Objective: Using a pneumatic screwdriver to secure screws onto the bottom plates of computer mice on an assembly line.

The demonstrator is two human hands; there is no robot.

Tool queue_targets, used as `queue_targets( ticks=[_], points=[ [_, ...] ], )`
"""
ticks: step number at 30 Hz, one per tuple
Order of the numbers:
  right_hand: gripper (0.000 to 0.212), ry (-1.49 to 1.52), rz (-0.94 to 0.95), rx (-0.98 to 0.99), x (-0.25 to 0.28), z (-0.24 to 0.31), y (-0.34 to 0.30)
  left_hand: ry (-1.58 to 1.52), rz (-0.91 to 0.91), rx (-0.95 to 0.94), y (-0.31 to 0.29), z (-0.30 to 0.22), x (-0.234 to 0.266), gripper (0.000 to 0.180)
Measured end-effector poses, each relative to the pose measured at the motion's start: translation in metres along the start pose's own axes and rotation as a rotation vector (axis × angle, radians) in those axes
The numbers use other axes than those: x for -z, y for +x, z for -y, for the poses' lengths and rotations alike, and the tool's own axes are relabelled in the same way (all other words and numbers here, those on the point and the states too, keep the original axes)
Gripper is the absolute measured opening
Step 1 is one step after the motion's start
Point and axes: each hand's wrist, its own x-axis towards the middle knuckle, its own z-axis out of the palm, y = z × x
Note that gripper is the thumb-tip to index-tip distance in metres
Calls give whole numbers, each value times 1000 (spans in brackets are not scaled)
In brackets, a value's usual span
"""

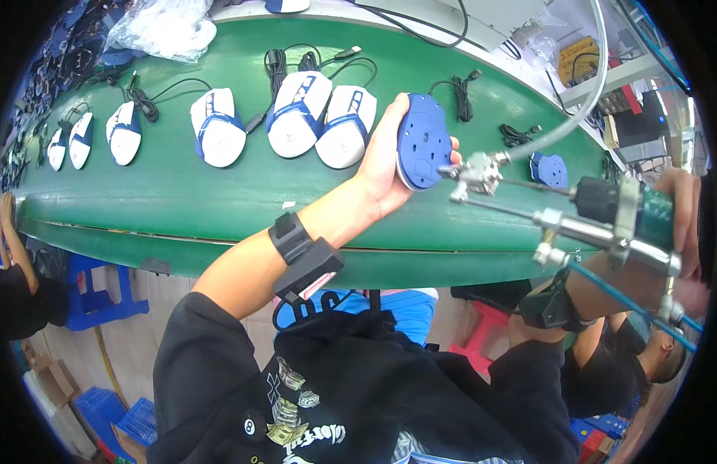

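My left hand is closed round a computer mouse, its blue underside with several holes facing up and its coiled cable lying beyond. At the right, my right hand grips a powered screwdriver with a metal frame. Its metal nose points left and meets the lower right edge of the mouse; the bit's exact place is hidden. A clear hose runs down into that nose. Two white and blue mice, a middle one and its neighbour, lie top side up left of my hand.
More mice lie along the green conveyor belt to the left. Past the screwdriver lies another upturned blue mouse. A clear plastic bag is at the far left. Co-workers sit at both sides, one close by my right arm.
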Motion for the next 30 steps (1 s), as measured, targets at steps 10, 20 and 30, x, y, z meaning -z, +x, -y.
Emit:
queue_targets(
  ticks=[10,20,30],
  points=[
    [16,7,-262,116,-42,-64,-6,44,65,-2,-6,0,-4,56],
    [19,37,-278,124,-48,-80,-13,-20,-1,7,-5,5,-3,51],
    [12,91,-132,82,11,-17,-11,106,-22,2,-1,6,-7,50]
  ],
)
